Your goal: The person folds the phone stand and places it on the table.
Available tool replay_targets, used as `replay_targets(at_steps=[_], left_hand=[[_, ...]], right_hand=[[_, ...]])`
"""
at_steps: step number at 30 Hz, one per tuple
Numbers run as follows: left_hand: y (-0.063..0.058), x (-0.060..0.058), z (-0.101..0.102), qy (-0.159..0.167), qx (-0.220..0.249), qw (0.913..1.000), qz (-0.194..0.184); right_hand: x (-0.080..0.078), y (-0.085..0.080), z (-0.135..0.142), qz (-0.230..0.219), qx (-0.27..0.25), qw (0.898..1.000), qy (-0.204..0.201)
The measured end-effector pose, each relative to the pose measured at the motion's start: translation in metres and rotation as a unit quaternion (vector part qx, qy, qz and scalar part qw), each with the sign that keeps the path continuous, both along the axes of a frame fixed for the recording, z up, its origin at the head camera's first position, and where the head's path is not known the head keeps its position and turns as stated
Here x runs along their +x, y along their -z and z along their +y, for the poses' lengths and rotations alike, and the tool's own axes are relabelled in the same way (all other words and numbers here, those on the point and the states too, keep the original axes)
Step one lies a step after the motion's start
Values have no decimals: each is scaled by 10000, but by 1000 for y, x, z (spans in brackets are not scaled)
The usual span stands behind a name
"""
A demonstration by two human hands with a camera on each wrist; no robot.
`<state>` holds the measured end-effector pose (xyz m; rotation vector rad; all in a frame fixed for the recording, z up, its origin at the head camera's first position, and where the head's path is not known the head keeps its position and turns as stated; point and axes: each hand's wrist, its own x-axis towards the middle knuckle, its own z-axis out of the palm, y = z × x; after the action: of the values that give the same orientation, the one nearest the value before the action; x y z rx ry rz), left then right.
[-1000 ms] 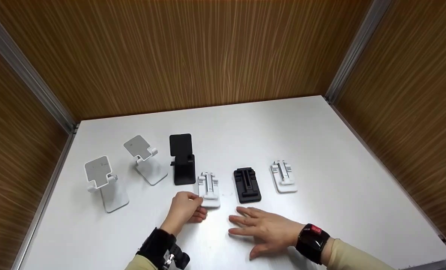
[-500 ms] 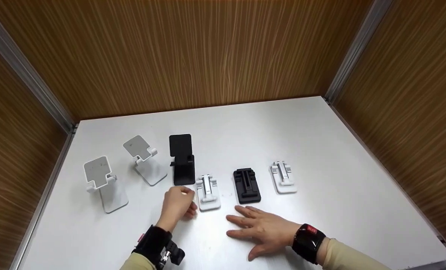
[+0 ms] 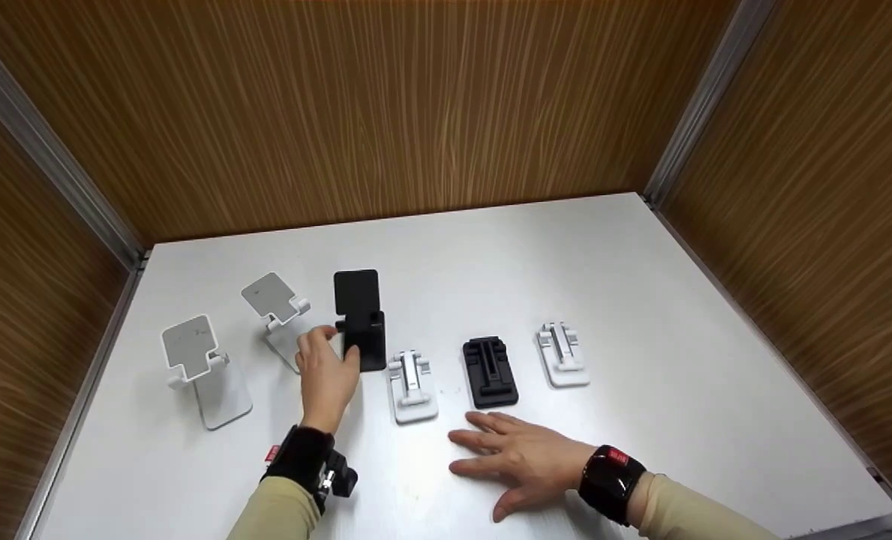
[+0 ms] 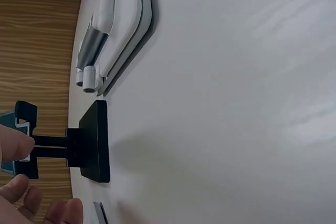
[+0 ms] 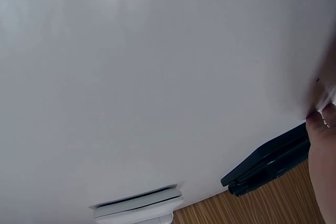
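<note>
My left hand (image 3: 327, 375) reaches to the unfolded black phone stand (image 3: 357, 292), thumb and fingers apart around the stand's lower left side. In the left wrist view the thumb (image 4: 13, 144) overlaps the stand's upper part; whether it touches cannot be told. The stand's base (image 4: 97, 142) stands on the table. My right hand (image 3: 524, 454) rests on the table with fingers spread, just in front of a folded black phone stand (image 3: 491, 371). Between the hands lies a folded white phone stand (image 3: 413, 390).
Another folded white phone stand (image 3: 563, 356) lies to the right. Two unfolded white phone stands (image 3: 189, 345) stand at the left, the farther one (image 3: 269, 296) partly behind my left hand. Wood-grain panels (image 3: 385, 112) enclose the white table (image 3: 678, 360) at the back and sides.
My left hand has let go of the near folded white stand and moved left and forward to the unfolded black one. My right hand has stayed nearly in place.
</note>
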<state>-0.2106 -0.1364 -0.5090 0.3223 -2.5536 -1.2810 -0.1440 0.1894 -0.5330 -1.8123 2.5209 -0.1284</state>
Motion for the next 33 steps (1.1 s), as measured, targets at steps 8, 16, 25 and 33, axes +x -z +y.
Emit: replay_targets(at_steps=[8, 16, 25, 33], left_hand=[[-1, -7, -5, 356, 13, 9993, 55], [-4, -9, -3, 376, 290, 9982, 379], [-10, -15, -7, 136, 2263, 9729, -455], [-17, -14, -6, -112, 4381, 8977, -469]], right_hand=[[0, -1, -1, 34, 10, 10000, 8], [1, -1, -1, 23, 19, 10000, 21], [1, -1, 0, 66, -5, 10000, -12], [0, 1, 1, 89, -71, 9999, -77]])
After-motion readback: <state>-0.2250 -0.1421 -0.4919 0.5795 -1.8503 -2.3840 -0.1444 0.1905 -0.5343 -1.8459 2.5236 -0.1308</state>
